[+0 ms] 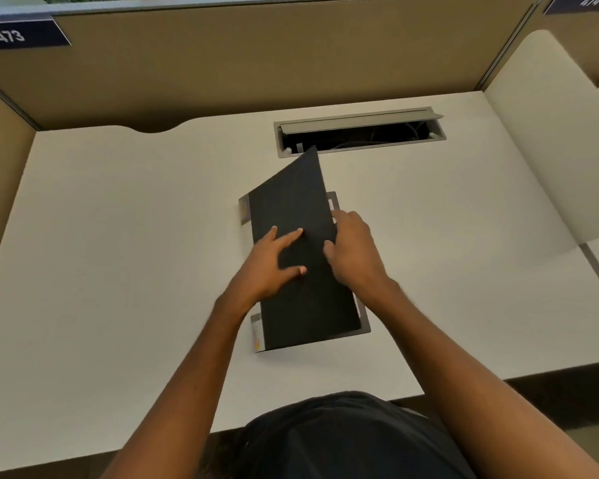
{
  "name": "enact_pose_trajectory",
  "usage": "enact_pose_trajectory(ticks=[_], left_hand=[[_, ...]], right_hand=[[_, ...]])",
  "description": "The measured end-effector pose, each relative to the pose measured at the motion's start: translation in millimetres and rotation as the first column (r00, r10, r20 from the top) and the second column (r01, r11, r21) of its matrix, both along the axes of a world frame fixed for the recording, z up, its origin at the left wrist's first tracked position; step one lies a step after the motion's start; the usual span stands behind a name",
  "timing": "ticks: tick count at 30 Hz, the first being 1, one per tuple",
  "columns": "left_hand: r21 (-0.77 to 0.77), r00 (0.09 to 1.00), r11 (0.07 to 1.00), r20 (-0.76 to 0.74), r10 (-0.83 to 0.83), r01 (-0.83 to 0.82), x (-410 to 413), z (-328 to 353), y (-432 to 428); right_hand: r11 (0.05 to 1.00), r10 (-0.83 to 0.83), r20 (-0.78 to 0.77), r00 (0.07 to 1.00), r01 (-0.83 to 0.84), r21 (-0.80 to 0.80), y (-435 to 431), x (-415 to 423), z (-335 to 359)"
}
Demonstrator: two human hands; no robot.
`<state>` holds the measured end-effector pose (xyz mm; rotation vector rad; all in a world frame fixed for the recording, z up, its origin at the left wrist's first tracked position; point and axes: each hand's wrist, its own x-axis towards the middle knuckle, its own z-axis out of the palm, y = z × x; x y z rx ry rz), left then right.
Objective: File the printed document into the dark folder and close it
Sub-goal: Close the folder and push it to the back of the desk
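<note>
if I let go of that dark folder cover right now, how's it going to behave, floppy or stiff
Probably stiff: the dark folder cover stands raised at an angle with a straight edge and no visible sag. It looks thin, so likely light, and would probably drop shut if released. The left hand lies flat on it while the right hand holds its edge, which suggests little effort.
</note>
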<state>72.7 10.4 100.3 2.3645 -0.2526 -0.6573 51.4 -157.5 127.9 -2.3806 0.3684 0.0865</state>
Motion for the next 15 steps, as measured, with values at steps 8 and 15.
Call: enact_pose_trajectory(ticks=[8,15], left_hand=[[0.234,0.997,0.971,0.053,-0.063,0.049,-6.4,-67.4,-59.3],[0.359,0.998,0.933,0.043,-0.049,0.03,-15.7,-90.3,-83.8]], right_hand=[[0.997,-0.052,-0.188,0.981,0.039,-0.07,-40.9,-1.2,-58.6],[0.991,0.037,-0.303,0.952,-0.075,-0.113,-41.9,-8.7,-95.4]])
